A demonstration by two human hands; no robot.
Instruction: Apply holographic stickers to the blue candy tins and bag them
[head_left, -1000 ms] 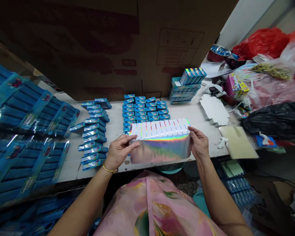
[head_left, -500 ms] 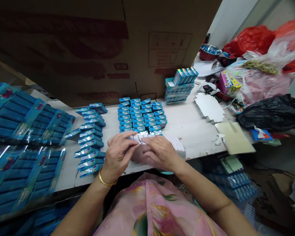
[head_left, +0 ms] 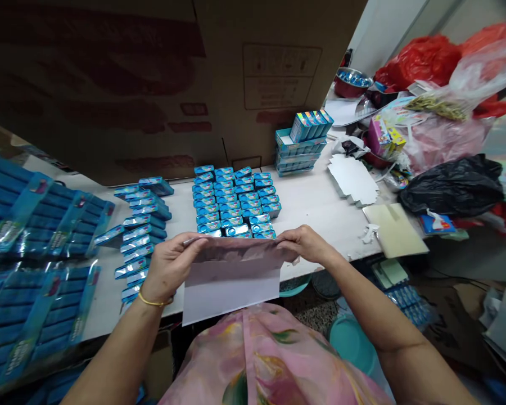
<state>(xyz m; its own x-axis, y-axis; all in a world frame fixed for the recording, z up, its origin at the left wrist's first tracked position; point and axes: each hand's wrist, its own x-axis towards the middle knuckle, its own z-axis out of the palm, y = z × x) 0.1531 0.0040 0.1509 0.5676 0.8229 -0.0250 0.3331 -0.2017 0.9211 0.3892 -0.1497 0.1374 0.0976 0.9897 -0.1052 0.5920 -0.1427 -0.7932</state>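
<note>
We hold one pale sheet (head_left: 231,284) in front of us at the near edge of the counter (head_left: 312,214), with both grips closed. Our left hand (head_left: 171,264) pinches its far left corner between thumb and fingers, and our right hand (head_left: 306,244) pinches the far right corner. A darker, greyish band runs along the sheet's far side between our hands; the pale face slopes down past the counter's near edge, its lower left corner lower than the right.

Just beyond the sheet stand the blue boxes (head_left: 236,199) in close rows; we cannot tell whether the sheet touches the nearest ones. To the left, a staggered column (head_left: 145,225) of similar boxes comes down close to our left hand, leaving a narrow strip of counter between it and the rows. Large wrapped packs (head_left: 37,225) fill the left end.

On our right the room is wider: white surface stretches from the rows to the white cut-out card stack (head_left: 354,180). A cream pad (head_left: 394,230) reaches the near edge at the right, beside a black bag (head_left: 451,185). At the far edge, stacked trays (head_left: 299,160) sit against a big carton (head_left: 152,84). Below the near edge, right of our lap, is a teal basin (head_left: 354,343).
</note>
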